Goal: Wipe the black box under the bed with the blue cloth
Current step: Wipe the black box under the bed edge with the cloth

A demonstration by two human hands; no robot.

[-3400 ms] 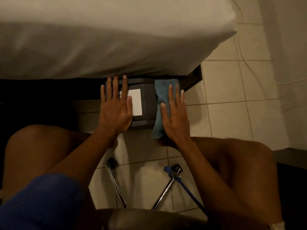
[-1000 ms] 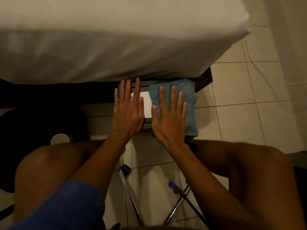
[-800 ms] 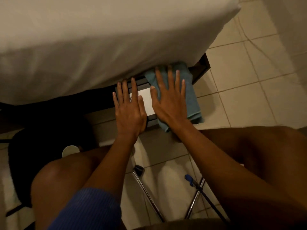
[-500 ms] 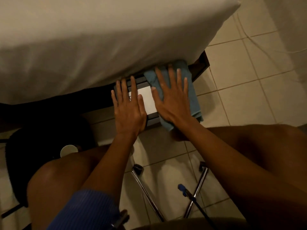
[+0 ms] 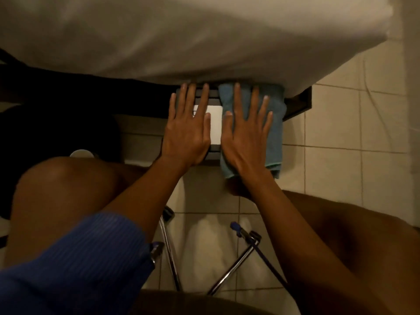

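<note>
The black box (image 5: 213, 98) sticks out from under the bed, its far part hidden by the white sheet. A white label (image 5: 215, 126) shows on its top. The blue cloth (image 5: 276, 123) is spread over the box's right half and hangs over the near edge. My right hand (image 5: 244, 130) lies flat on the cloth with straight, spread fingers. Pressing flat on the left half of the box, my left hand (image 5: 186, 130) partly covers the label.
The bed's white sheet (image 5: 181, 37) overhangs the box, and a dark bed frame corner (image 5: 297, 103) juts out on the right. Chrome stool legs (image 5: 234, 269) cross on the tiled floor between my knees. A white round object (image 5: 80, 153) sits by my left knee.
My right hand has kept sliding the cloth over the box's right half, from spread nearer me towards the bed. My left hand has stayed flat on the box.
</note>
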